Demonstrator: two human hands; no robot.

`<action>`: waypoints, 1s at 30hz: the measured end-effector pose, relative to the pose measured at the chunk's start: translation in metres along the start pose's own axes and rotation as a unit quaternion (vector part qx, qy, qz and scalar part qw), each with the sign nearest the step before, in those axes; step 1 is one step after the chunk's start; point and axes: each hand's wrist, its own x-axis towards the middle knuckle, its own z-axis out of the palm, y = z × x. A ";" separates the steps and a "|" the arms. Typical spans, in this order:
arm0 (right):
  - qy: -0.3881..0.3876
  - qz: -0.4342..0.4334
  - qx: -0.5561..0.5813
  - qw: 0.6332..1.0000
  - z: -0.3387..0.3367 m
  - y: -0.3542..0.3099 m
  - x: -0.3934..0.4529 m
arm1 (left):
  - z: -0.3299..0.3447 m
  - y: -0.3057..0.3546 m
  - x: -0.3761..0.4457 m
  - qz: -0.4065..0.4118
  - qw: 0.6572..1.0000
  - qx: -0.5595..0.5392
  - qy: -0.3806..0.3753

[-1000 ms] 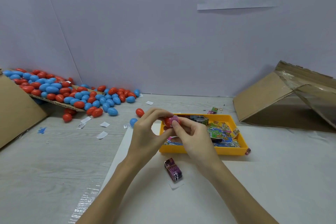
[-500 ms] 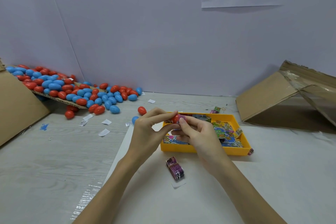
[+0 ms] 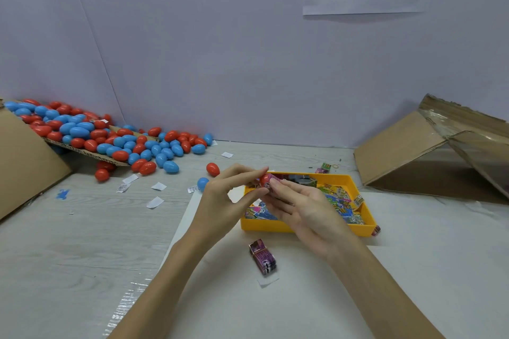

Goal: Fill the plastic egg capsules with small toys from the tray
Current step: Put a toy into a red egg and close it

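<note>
Little has been shifted since the earlier frame: the red egg (image 3: 265, 179) is still pinched by the left hand (image 3: 223, 202) above the yellow tray (image 3: 304, 229), a pink toy (image 3: 275, 177) pressed in by the right hand (image 3: 309, 212). Light, slick plastic is judged; holding at its middle seems best.

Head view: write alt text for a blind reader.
Both hands, left hand and right hand, pinch a red egg capsule over a yellow tray of small toys. A pile of eggs lies far left.
</note>
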 end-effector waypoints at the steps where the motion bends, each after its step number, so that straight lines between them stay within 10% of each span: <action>1: -0.001 -0.004 0.018 1.000 -0.001 -0.003 0.000 | 0.001 0.001 0.000 -0.008 1.000 0.005 0.006; 14: 0.158 -0.208 0.400 0.878 -0.109 -0.163 0.019 | -0.005 -0.010 0.004 -0.187 0.975 0.005 0.120; 23: 0.123 -0.094 0.050 0.987 -0.055 -0.040 0.022 | -0.011 -0.034 0.000 -0.310 0.935 0.107 0.134; 30: 0.081 -0.199 -0.339 0.916 -0.025 0.011 0.017 | -0.019 -0.052 -0.002 -0.329 0.900 0.253 0.131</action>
